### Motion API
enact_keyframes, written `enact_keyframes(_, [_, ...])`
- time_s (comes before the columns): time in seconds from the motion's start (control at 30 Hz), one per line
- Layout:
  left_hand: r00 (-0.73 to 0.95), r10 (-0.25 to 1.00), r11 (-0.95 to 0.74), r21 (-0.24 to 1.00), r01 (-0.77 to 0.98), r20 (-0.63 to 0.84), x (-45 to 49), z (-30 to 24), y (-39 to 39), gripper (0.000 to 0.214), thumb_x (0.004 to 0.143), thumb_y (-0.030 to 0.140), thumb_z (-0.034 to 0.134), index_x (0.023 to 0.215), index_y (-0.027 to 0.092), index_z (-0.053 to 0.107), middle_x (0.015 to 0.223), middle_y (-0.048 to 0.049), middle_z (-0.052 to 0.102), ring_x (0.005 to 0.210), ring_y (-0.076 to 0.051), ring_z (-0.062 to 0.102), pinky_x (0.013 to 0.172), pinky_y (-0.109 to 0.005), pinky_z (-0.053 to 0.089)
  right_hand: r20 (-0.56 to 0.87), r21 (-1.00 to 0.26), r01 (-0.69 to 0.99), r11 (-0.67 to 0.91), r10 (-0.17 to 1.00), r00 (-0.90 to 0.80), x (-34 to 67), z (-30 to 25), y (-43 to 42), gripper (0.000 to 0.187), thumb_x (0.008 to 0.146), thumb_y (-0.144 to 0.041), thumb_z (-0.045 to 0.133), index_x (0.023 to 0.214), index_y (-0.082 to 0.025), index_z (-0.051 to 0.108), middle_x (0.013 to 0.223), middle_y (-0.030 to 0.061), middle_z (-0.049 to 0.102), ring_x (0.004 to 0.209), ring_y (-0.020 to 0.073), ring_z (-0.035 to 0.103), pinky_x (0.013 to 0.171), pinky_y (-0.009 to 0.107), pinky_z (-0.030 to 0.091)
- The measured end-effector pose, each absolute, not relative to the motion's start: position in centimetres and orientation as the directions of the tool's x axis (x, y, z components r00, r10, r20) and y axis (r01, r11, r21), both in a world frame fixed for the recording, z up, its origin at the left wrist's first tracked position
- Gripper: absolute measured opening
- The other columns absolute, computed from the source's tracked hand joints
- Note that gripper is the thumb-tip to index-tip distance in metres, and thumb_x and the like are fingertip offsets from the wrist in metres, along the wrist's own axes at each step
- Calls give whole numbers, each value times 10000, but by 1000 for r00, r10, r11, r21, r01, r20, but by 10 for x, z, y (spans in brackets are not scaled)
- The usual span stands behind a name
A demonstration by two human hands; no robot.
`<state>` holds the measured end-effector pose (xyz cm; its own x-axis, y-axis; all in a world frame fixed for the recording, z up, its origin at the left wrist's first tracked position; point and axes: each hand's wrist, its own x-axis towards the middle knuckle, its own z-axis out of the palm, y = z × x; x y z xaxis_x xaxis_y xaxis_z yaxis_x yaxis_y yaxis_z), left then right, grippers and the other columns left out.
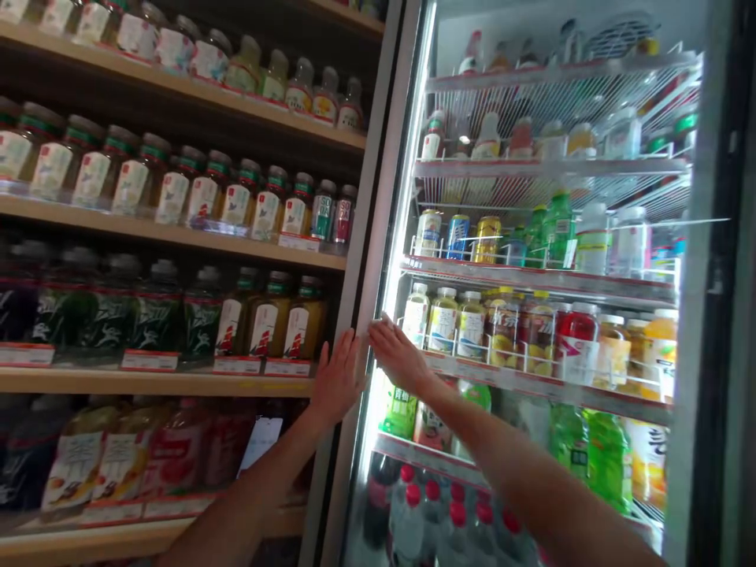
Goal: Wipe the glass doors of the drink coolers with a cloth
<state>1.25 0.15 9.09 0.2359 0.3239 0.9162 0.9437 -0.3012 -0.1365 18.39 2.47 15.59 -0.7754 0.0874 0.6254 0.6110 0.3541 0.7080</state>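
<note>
My left hand [339, 379] lies against the grey upright frame [348, 299] between the wooden shelves and the drinks fridge, fingers stretched out and holding nothing. Just to its right, my right hand [400, 353] reaches across to the fridge's bright left edge [387, 291], with its fingers extended at the frame. Whether the fingertips hook around that edge is hard to see. Behind my right forearm stand rows of drinks, among them tea bottles [442, 319] and green bottles [402, 411].
On the left, wooden shelves [177, 382] carry several rows of bottles, with price tags [150, 360] along their edges. Inside the fridge, wire racks [549, 167] hold cans and bottles. Red-capped water bottles [410, 512] stand at the bottom. A bright rectangular screen [261, 442] shows near my left forearm.
</note>
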Motion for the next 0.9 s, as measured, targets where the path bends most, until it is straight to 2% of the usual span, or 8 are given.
enact_keyframes(0.2, [245,276,-279,-167,946,929,14,111,-1,652,854,356,448,1397,65,237,1454,-192,293,1357,-273,273,1086,-502,243,821,511,802,310,100,-562,182,221,31,432,875,-182,418,1295,-95,468,1408,145,411,1350,258,289,1101,499,236])
enact_keyframes(0.27, [245,252,-268,-176,947,936,17,116,-1,654,858,365,444,1397,61,233,1455,-191,291,1356,-273,275,1085,-500,243,799,542,778,317,94,-595,183,218,30,435,863,-176,435,1287,-90,477,1400,147,422,1347,259,293,1099,491,248])
enact_keyframes(0.4, [260,226,-277,-194,941,939,20,124,1,640,865,379,436,1394,76,242,1453,-187,300,1354,-265,280,1095,-488,226,613,720,592,361,69,-787,194,201,24,412,858,-192,453,1259,-114,507,1364,115,476,1317,232,350,1094,436,289])
enact_keyframes(0.47, [260,227,-283,-192,940,938,21,128,2,651,865,384,435,1401,81,224,1457,-186,292,1356,-264,276,1097,-491,219,637,698,620,358,84,-766,200,214,23,402,861,-195,454,1253,-125,513,1359,113,482,1308,227,366,1094,440,290])
enact_keyframes(0.6, [212,220,-286,-145,947,952,29,135,6,694,859,395,442,1418,90,167,1461,-187,284,1362,-266,260,1094,-502,217,804,531,792,303,116,-583,206,244,18,415,856,-190,459,1261,-113,499,1396,125,433,1342,256,307,1104,486,256])
enact_keyframes(0.67, [211,217,-292,-143,946,953,34,135,7,700,859,390,444,1421,90,157,1459,-188,287,1365,-266,252,1099,-500,208,782,557,771,308,118,-612,210,235,14,416,853,-191,463,1260,-115,500,1396,122,434,1344,252,302,1104,473,262])
enact_keyframes(0.8, [265,234,-311,-187,932,935,40,132,8,682,858,367,446,1419,88,177,1464,-185,277,1368,-268,244,1106,-496,199,597,734,584,346,80,-798,227,203,7,389,855,-214,471,1232,-133,527,1351,100,492,1318,224,349,1089,424,305])
enact_keyframes(0.9, [271,233,-319,-190,928,934,44,136,10,682,861,376,447,1421,94,179,1469,-182,266,1370,-268,238,1108,-495,198,659,698,647,307,76,-748,241,222,5,396,869,-223,448,1248,-132,513,1359,102,484,1320,229,349,1094,452,289])
